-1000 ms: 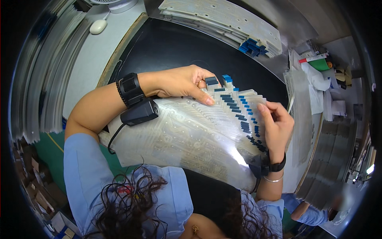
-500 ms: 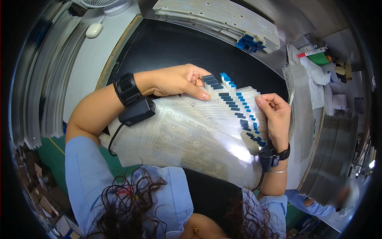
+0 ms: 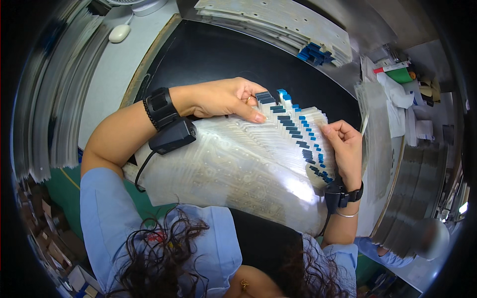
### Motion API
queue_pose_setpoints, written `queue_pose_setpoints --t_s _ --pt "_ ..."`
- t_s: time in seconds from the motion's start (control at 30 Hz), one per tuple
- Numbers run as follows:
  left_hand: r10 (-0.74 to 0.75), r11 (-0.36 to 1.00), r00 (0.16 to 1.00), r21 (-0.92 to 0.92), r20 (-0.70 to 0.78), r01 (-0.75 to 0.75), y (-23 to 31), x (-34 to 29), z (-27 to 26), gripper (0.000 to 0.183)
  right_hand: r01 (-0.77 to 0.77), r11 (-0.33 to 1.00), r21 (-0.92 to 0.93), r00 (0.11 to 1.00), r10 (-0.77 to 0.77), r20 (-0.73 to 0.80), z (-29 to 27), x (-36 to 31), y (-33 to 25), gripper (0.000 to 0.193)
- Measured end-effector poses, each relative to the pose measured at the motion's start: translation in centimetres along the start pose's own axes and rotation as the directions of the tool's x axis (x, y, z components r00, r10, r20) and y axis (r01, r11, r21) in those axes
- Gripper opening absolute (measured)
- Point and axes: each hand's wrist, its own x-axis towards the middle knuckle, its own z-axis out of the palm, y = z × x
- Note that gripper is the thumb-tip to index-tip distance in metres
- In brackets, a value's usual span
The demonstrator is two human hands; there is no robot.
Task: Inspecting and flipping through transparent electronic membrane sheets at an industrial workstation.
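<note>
A thick stack of translucent plastic sheets (image 3: 213,164) lies tilted in front of me, its far right corner fanned out. Dark and blue tabs (image 3: 289,126) run in stepped rows along that fanned corner. With thumb on top and fingers behind, my left hand (image 3: 233,99) pinches the far edge of the stack beside the dark tabs. My right hand (image 3: 344,144) is closed at the right edge, thumb and forefinger pinching the sheet edges there. Glare covers part of the sheets near the right wrist.
Under the stack is a black mat (image 3: 208,59). Beyond it lies a pile of pale perforated sheets (image 3: 278,25) with blue tabs. More sheets (image 3: 54,99) hang at the left, near a white mouse (image 3: 119,34). A marker (image 3: 391,67) lies at the right; a co-worker sits at lower right.
The fanned tabs have shifted very slightly, and the view has moved a little. Both hands keep their hold on the stack.
</note>
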Motion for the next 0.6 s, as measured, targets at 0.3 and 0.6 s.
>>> queue_pose_setpoints --t_s 0.3,0.6 --pt "-0.028 0.999 0.999 0.026 0.028 0.027 -0.1 0.1 -0.4 0.040 -0.061 0.997 -0.035 0.998 0.061 -0.001 -0.6 -0.6 -0.4 0.013" --pt "-0.009 1.000 1.000 0.011 0.020 0.009 0.1 0.0 0.1 0.037 0.023 0.998 0.061 0.998 -0.019 -0.057 0.6 -1.1 -1.2 0.011"
